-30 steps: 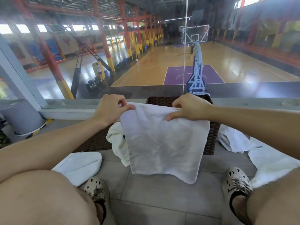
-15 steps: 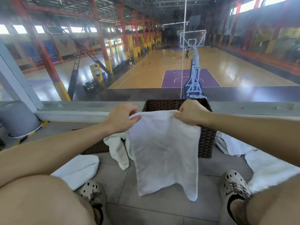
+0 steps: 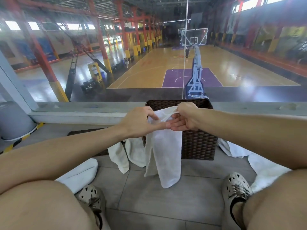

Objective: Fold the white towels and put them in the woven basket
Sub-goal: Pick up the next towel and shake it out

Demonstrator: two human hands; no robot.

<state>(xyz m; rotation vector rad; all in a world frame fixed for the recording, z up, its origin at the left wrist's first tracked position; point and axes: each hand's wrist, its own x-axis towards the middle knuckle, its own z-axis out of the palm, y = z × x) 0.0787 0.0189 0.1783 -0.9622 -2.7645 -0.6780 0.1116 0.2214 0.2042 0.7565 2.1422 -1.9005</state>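
The towel (image 3: 166,155) is white with a fine looped nap and is held up in front of the basket (image 3: 199,143). It hangs as a narrow vertical strip with its long sides brought together, so that two layers are seen. The upper end is bunched between both hands at the level of the basket rim. The lower end hangs free above the floor (image 3: 149,205). The layers are uneven at the bottom: the left layer ends higher and the right layer ends lower in a rounded corner. Soft lengthwise creases are visible on the front.

The left hand (image 3: 137,122) is closed round the upper left part of the towel, and one finger is extended towards the right hand (image 3: 187,118). The upper edge is pinched by the right hand between thumb and curled fingers. The two hands are touching.

The basket is dark brown, woven and rectangular, and is set on the floor against a ledge (image 3: 83,112). A second towel (image 3: 126,151) is draped at its left side. A folded towel (image 3: 79,175) lies on the floor at the left, and loose towels (image 3: 235,150) lie at the right. A shoe (image 3: 91,196) is seen on each side.
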